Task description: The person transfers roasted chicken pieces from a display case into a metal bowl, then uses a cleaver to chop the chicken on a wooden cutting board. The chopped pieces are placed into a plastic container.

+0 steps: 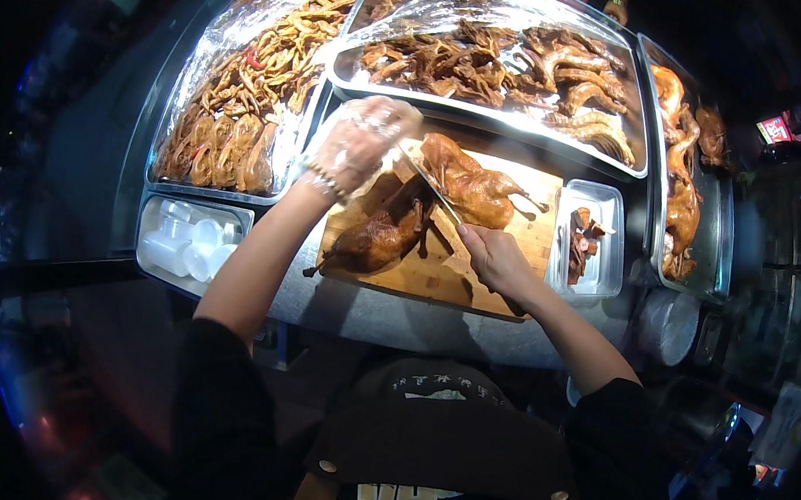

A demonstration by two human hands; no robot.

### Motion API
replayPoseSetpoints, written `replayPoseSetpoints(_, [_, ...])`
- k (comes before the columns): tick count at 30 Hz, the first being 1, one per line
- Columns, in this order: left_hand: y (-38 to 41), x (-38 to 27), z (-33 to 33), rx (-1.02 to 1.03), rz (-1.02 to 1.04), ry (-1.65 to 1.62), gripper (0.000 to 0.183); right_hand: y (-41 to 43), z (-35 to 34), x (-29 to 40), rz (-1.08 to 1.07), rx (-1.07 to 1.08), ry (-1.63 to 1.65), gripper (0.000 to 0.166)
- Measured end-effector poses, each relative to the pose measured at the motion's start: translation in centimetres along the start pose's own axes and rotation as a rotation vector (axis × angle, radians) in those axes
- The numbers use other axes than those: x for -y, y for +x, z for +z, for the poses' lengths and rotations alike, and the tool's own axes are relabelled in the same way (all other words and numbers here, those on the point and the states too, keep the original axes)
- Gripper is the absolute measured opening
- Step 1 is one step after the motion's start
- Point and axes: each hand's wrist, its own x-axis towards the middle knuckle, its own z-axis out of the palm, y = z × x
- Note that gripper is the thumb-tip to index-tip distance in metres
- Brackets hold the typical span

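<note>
My right hand (499, 266) grips the handle of a knife (438, 192), whose blade points up and left between two pieces of roasted poultry. A golden roasted bird (473, 182) lies on the wooden cutting board (433, 283), right of the blade. A darker roasted bird piece (377, 238) rests at the board's left front. My left hand (366, 141), in a clear plastic glove and with a beaded bracelet at the wrist, is raised over the board's back left corner. It is blurred, and whether it holds anything does not show.
A tray of braised poultry parts (488, 111) stands behind the board, another tray (228, 197) at left. Plastic tubs fill a small metal tray (247, 223). A clear container (609, 263) with dark pieces stands right, beside a tray of roasted birds (705, 269). Another person's hand (616, 12) shows at top.
</note>
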Motion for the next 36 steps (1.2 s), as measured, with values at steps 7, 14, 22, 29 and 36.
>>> replayPoseSetpoints(7, [1.4,-0.6,5.8,-0.106,0.097,-0.284,0.015,2.5,-0.3,-1.4,0.041,0.065,-0.055,0.05])
replayPoseSetpoints(14, [1.5,-1.0,4.7,0.104,0.037,-0.311,0.012,2.0,1.3,-2.6,0.009,-0.042,0.013,0.043])
replayPoseSetpoints(22, [-9.2,-0.9,1.9,-0.512,-0.522,-0.507,0.028,-4.3,1.6,-1.8,-0.216,-0.102,0.1,0.036])
replayPoseSetpoints(29, [-11.3,-9.0,-2.9,-0.07,-0.289,-0.498,0.042,-4.7,4.5,-1.9,-0.133,-0.034,0.071,0.032])
replayPoseSetpoints(36, [-11.2,-9.1,0.8,-0.004,-0.301,-0.5,0.056,-3.7,2.6,-2.5,-0.178,-0.154,-0.168,0.034])
